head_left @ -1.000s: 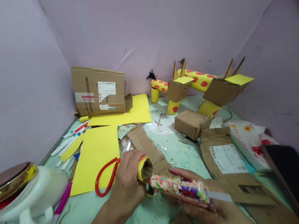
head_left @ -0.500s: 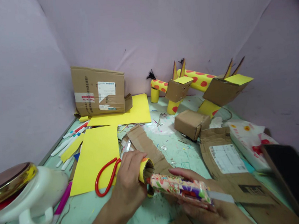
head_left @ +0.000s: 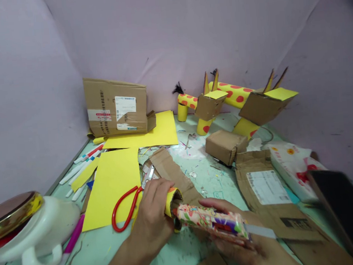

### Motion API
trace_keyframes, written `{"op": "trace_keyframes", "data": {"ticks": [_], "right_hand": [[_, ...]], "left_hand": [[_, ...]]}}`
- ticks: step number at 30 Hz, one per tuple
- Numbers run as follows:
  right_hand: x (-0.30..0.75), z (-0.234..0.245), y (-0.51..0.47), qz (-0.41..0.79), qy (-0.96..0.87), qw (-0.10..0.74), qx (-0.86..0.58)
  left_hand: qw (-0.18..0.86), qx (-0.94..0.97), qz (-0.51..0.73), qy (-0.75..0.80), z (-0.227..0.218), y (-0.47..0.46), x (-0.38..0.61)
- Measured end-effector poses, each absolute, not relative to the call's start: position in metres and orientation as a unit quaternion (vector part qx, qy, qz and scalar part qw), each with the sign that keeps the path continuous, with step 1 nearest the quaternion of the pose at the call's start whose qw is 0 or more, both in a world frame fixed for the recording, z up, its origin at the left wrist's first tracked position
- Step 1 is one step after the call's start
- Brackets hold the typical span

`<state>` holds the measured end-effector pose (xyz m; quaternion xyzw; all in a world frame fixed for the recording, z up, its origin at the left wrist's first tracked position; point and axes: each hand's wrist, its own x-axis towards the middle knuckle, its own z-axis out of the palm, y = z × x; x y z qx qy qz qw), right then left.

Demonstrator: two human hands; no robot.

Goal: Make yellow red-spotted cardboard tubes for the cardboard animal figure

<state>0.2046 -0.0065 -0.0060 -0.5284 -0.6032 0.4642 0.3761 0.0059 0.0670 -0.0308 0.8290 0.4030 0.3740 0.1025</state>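
Observation:
My left hand (head_left: pixel 155 214) is wrapped round a yellow-covered cardboard tube (head_left: pixel 172 201) with orange spots, its open end turned toward the right. In my right hand (head_left: pixel 234 230) is a hot glue gun (head_left: pixel 213 222) with a flowery cover; a whitish glue stick (head_left: pixel 261 231) juts from its back. The gun's nozzle is at the tube's open end; whether it touches the inner wall I cannot tell. Beside my left hand lie scissors (head_left: pixel 125 207) with red handles. Two spotted yellow animal figures with cardboard box heads, one smaller (head_left: pixel 211 104) and one larger (head_left: pixel 262 106), stand at the back.
Yellow sheets (head_left: pixel 116 187) and several markers (head_left: pixel 83 165) lie at left, near a white mug (head_left: pixel 53 225). A carton (head_left: pixel 117 106) stands behind. A small cardboard box (head_left: pixel 226 146), flattened cardboard (head_left: pixel 265 190), a white packet (head_left: pixel 293 167) and a dark phone-like slab (head_left: pixel 344 208) occupy the right.
Almost nothing differs. Both hands keep their grip on the tube and the glue gun, with only a very slight shift.

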Motion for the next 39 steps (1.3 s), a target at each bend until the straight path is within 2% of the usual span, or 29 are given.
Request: {"op": "trace_keyframes", "data": {"ticks": [16,29,39], "right_hand": [[0.2037,-0.0021,-0.0047,0.489,-0.596,0.363,-0.524],[0.2038,-0.0019,-0.0062,0.451,-0.614,0.369,-0.532],[0.2119,-0.0059,-0.0034,0.54,-0.534,0.412,-0.504]], "left_hand": [[0.104,0.821,0.367,0.425,-0.0255,0.0641,0.004],[0.103,0.823,0.37,0.42,-0.0259,0.0642,0.0045],[0.164,0.793,0.381,0.446,-0.0241,0.0666,0.0056]]}}
